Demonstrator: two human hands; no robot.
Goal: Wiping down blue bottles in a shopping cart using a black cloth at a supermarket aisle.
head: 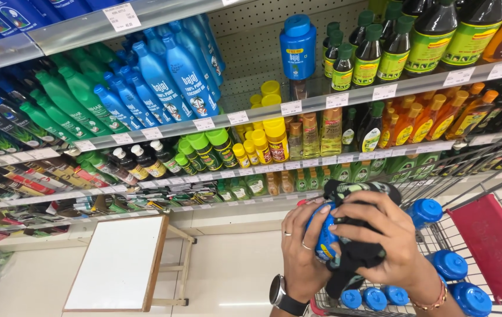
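My left hand (302, 245) grips a blue bottle (323, 240) with a yellow label, held in front of me above the shopping cart (438, 235). My right hand (380, 235) presses a black cloth (353, 255) against that bottle, covering most of it. The left wrist wears a dark watch and the right wrist a beaded bracelet. Several blue-capped bottles (449, 264) stand in the cart just below and to the right of my hands.
Shop shelves (298, 105) facing me carry rows of blue, green, yellow and dark oil bottles with price tags along the edges. A white-topped wooden stool (119, 264) stands on the pale floor at the left. A red child-seat flap (494, 246) is at the cart's right.
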